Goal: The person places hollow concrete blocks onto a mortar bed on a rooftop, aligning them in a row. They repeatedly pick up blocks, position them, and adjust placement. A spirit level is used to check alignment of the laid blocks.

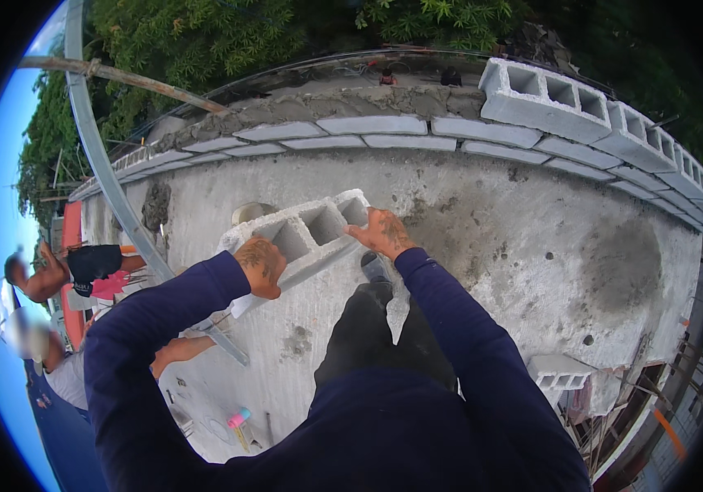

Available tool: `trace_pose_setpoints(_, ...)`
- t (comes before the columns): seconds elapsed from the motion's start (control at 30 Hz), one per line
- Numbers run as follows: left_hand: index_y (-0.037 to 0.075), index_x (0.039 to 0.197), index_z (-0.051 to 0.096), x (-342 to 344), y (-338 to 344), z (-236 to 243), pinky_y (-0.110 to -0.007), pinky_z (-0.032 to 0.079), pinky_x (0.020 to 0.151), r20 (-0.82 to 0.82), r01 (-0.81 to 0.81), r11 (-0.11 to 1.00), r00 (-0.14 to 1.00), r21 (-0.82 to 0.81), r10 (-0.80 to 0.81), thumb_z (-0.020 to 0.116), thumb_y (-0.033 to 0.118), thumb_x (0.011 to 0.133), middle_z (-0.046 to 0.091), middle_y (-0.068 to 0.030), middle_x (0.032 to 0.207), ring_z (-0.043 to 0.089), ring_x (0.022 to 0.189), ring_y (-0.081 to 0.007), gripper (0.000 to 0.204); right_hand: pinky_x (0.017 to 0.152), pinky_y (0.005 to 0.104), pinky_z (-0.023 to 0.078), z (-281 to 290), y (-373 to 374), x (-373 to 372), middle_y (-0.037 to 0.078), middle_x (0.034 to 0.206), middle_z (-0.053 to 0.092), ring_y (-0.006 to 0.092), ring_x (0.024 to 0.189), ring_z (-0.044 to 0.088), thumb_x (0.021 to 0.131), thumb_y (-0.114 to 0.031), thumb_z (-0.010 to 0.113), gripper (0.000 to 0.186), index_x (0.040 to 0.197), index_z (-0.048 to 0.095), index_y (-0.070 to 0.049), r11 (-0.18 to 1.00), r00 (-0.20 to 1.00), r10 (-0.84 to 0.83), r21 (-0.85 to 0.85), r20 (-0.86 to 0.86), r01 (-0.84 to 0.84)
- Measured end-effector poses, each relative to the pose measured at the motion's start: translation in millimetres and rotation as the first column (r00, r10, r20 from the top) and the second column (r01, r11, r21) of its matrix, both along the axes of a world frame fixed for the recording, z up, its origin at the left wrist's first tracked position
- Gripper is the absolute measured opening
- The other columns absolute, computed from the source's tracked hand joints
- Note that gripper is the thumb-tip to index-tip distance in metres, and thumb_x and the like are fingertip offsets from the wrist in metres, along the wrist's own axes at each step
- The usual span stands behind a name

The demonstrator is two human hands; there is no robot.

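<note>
"How are the hands faring?"

"Both are holding a hollow concrete block (316, 252) just off centre, toward ten o'clock. The left hand (261, 266) is keeping a firm grip on its near side, and the right hand (384, 234) is pinching the rim at its right end."

"Anything standing in the way?"

"A metal bar (101, 156) is slanting from ten o'clock to eight, with a wooden pole (134, 75) crossing it near ten. One person in dark shorts (93, 266) is showing at nine, another in a pale top (66, 381) at eight."

"And past the block?"

"Something pale and rounded (251, 211), perhaps a container, is peeking out behind it. Beyond, a block wall (376, 125) is curving from ten to three, wearing rough mortar (343, 105) at twelve and carrying more hollow blocks (544, 107) from one onward."

"The floor (515, 307)?"

"A dark patch (620, 258) is spreading at three, a spare block (560, 371) is sitting at four, and a pink-and-blue thing (239, 418) is lying at seven."
</note>
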State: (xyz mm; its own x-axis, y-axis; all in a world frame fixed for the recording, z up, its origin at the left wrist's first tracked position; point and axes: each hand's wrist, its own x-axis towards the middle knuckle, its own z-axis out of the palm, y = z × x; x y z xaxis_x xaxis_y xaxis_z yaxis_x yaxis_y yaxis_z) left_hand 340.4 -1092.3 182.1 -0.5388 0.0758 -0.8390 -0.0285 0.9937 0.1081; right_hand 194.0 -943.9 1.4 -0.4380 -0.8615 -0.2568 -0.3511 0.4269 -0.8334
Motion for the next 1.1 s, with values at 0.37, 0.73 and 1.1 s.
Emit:
trace_pose_setpoints(0.37, 0.010, 0.058, 0.058, -121.7, -98.4, 17.4, -0.035, 0.036, 0.075, -0.301, 0.513, 0.848, 0.837, 0.135, -0.458, 0.056, 0.018, 0.067, 0.052, -0.0087, 0.053, 0.052, 0.061, -0.0232, 0.012, 0.074, 0.0399, 0.047, -13.2, -51.3, -78.8, 0.026, 0.085, 0.062, 0.0333, 0.082, 0.062, 0.063, -0.044, 0.072, 0.061, 0.087, 0.060, 0.011, 0.961, 0.803, -0.255, 0.229, 0.538, 0.152)
trace_pose_setpoints(0.73, -0.002, 0.091, 0.058, -200.3, -190.0, -43.6, -0.038, 0.030, 0.098, -0.363, 0.302, 0.952, 0.894, 0.055, -0.262, 0.051, 0.012, 0.075, 0.058, -0.0163, 0.092, 0.050, 0.103, -0.0275, 0.022, 0.072, 0.0435, 0.048, 49.0, -125.1, -202.4, 0.022, 0.072, 0.063, 0.0381, 0.073, 0.063, 0.071, -0.030, 0.065, 0.047, 0.100, 0.053, 0.005, 0.823, 0.936, -0.348, 0.464, -0.047, 0.329)
trace_pose_setpoints(1.1, -0.005, 0.097, 0.055, -296.7, -254.9, -124.8, -0.039, 0.031, 0.097, -0.526, 0.358, 0.931, 0.807, 0.075, -0.268, 0.059, 0.011, 0.067, 0.055, -0.0154, 0.091, 0.047, 0.101, -0.0281, 0.035, 0.065, 0.0430, 0.047, 21.1, -178.9, -306.2, 0.020, 0.061, 0.059, 0.0371, 0.062, 0.061, 0.068, -0.028, 0.068, 0.050, 0.098, 0.054, 0.010, 0.766, 0.895, -0.374, 0.463, -0.241, 0.445)
